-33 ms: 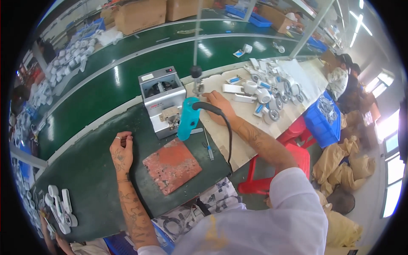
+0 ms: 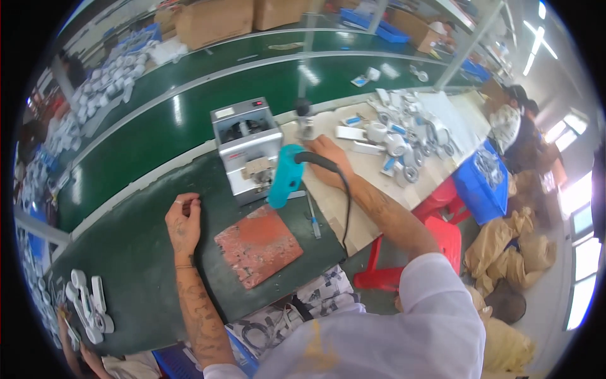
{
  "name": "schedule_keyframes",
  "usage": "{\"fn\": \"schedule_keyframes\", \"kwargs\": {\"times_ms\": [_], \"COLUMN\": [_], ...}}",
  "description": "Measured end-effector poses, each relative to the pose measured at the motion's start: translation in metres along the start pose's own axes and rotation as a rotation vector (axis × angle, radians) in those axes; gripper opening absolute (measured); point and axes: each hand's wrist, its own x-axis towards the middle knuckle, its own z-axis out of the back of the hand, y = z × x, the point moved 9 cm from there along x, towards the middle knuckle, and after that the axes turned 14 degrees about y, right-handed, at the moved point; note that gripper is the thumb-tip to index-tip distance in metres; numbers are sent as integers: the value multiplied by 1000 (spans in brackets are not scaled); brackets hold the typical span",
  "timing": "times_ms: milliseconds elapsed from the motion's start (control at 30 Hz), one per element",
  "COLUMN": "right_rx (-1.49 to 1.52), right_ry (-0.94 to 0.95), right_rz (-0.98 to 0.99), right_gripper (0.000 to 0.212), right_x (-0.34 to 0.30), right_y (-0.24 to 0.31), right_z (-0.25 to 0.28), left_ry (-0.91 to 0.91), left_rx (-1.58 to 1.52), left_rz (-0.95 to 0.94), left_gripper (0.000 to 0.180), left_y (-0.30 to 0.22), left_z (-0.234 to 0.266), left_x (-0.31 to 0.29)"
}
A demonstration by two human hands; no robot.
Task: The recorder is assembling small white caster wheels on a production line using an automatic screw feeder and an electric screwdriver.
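Observation:
My left hand [image 2: 183, 221] rests on the dark green tabletop, left of a grey bench machine [image 2: 249, 151]. Its fingers are loosely curled in, with nothing seen in them. On the tan board, beside a small metal post with a dark knob [image 2: 305, 120], lies my right hand [image 2: 328, 158]. Its fingers are bent together near the post's foot; anything between them is hidden. In front of the machine is an upright teal power tool [image 2: 286, 177], whose black cable [image 2: 346, 202] passes over my right wrist. A worn red mat [image 2: 259, 246] and a blue-handled screwdriver [image 2: 314, 224] lie nearer me.
White plastic parts [image 2: 398, 139] are heaped on the board's right side. More white handles [image 2: 88, 306] lie at the near left. Beyond the machine runs a green conveyor belt [image 2: 158, 136]. Right of the table stand a red stool [image 2: 445, 237] and a blue crate [image 2: 480, 183]. People are nearby.
The whole view has shifted slightly, so the machine and table appear a little farther right. Both hands keep nearly the same places.

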Motion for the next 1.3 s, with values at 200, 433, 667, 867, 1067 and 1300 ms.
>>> {"fn": "schedule_keyframes", "kwargs": {"times_ms": [200, 433, 667, 867, 1067, 1300], "right_rx": [17, 379, 575, -397, 198, 339], "right_ry": [-27, 0, 59, 138, -67, -90], "right_rz": [-7, 64, 11, 37, -82, -138], "right_gripper": [24, 21, 29, 34, 18, 13], "right_x": [-3, -2, -7, -21, 5, -3], "right_y": [-37, -52, -73, -71, -35, -26], "right_z": [-23, -30, -37, -21, -26, 20], "left_ry": [-53, -25, -53, -111, -21, 84], "left_rx": [-16, -5, 15, 34, 162, 106], "left_rz": [-118, -1, 32, -192, -76, -24], "left_gripper": [12, 12, 14, 13, 13, 15], "left_y": [-8, -4, -5, -23, -7, -13], "left_z": [4, 7, 8, 2, 9, -11], "left_x": [2, -1, -11, -2, -2, 12]}}
